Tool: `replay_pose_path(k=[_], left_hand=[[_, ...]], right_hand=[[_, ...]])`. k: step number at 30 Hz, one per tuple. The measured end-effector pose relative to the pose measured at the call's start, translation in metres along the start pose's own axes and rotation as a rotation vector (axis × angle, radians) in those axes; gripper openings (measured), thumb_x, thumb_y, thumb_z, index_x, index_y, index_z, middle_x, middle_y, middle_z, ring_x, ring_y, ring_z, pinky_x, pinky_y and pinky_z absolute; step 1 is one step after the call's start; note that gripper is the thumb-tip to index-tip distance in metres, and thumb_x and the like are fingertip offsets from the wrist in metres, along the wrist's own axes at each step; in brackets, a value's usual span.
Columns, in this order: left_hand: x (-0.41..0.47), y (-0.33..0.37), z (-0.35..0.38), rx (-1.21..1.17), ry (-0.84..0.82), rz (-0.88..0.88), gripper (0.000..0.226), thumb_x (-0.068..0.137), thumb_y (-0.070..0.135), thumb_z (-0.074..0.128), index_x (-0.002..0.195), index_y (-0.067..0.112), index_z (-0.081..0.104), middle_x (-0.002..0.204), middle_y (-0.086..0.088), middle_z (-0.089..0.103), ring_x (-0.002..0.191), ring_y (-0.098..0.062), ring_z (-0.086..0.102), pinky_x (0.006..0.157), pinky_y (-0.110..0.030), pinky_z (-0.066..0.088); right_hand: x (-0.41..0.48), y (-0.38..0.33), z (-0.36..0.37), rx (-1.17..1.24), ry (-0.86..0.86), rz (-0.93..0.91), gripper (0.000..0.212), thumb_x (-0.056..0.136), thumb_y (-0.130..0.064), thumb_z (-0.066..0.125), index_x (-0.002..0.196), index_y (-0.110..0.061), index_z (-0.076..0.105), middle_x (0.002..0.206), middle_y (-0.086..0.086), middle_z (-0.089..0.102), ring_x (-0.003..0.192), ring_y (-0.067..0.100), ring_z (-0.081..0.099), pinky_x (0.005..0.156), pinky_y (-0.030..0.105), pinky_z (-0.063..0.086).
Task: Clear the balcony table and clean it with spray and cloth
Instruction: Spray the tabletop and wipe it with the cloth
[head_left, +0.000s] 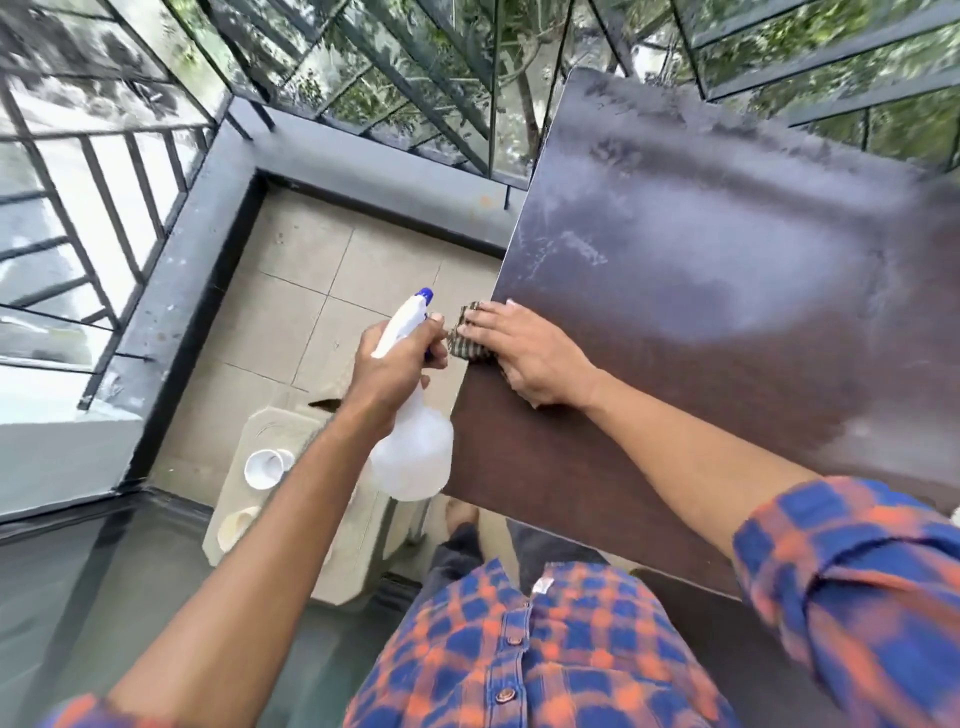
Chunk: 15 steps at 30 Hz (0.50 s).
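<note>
Left hand (395, 364) gripping the spray bottle (410, 447) just off the table's (701, 312) left edge, right hand (524, 353) flat-fingered, pressing the checked cloth (467, 343) at that edge, damp sheen further right

You will find nothing readable here. The spray bottle (414, 457) shows no legible label, and the small white tag (542, 586) on your checked shirt (519, 649) is too blurred to read.
</note>
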<state>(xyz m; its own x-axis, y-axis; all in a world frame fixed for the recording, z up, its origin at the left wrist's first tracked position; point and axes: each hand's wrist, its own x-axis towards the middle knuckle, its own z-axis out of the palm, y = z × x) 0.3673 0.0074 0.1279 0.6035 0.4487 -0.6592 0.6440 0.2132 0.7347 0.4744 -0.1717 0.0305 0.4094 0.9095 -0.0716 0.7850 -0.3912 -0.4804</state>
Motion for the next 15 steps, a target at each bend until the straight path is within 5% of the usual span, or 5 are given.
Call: replay_pose_path(k=[15], left_hand=[[0.096, 0.141, 0.115, 0.076, -0.179, 0.094, 0.032, 0.100, 0.039, 0.058, 0.073, 0.023, 0.060, 0.073, -0.002, 0.058, 0.070, -0.022, 0.064, 0.055, -0.026, 0.033]], right_hand=[[0.145, 0.204, -0.122, -0.002, 0.215, 0.370, 0.056, 0.093, -0.007, 0.046, 0.147, -0.023, 0.048, 0.156, -0.001, 0.041, 0.150, 0.021, 0.025, 0.124, 0.045, 0.010]])
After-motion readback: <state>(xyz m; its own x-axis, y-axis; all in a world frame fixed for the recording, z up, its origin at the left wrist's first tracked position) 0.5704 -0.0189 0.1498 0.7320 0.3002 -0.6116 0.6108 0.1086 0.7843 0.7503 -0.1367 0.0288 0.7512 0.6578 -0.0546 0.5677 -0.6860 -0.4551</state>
